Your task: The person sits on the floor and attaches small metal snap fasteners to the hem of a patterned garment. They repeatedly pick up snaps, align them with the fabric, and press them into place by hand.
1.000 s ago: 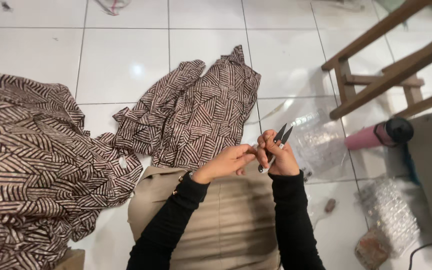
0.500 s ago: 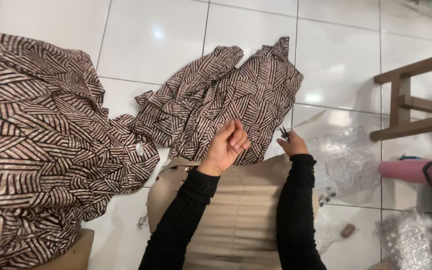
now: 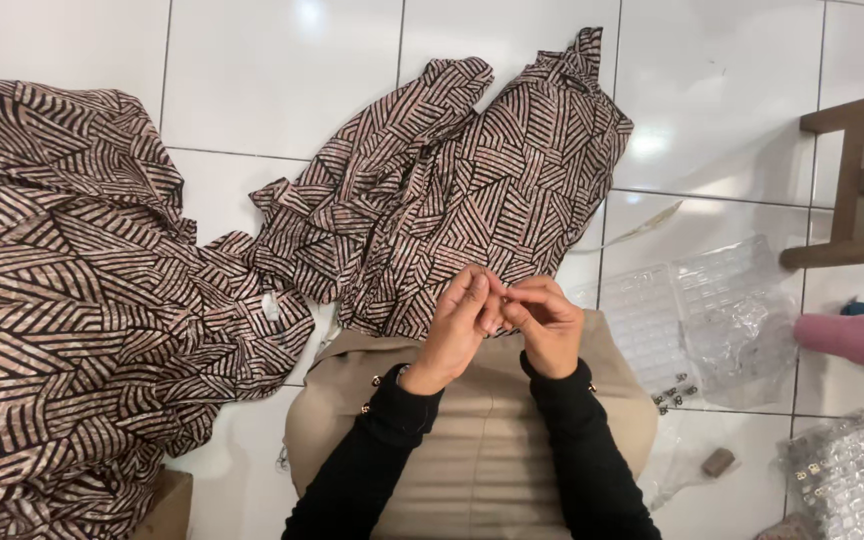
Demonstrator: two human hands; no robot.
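Far left, a big heap of brown striped cloth (image 3: 62,300) spreads over the white tile floor (image 3: 252,80). Next to it, a striped garment (image 3: 472,190) lies flat on the tiles, collar end up top, its lower edge reaching the person's lap. There, a beige skirt (image 3: 482,450) covers the knees, and both black sleeves come up over it. The left hand (image 3: 457,325) and right hand (image 3: 547,325) meet right at the garment's lower edge, fingertips pressed together. Both grips are pinched tight on something tiny between them; what it is, too small to tell. The left fingers touch the fabric edge. Moving right, clear plastic trays (image 3: 702,310) sit on the floor just beside the right hand, with a few small dark metal pieces (image 3: 674,395) at their lower edge. Further right, a wooden stool leg (image 3: 862,180), a pink cylinder (image 3: 852,340), and a bubble-like packet (image 3: 842,480) in the bottom corner.
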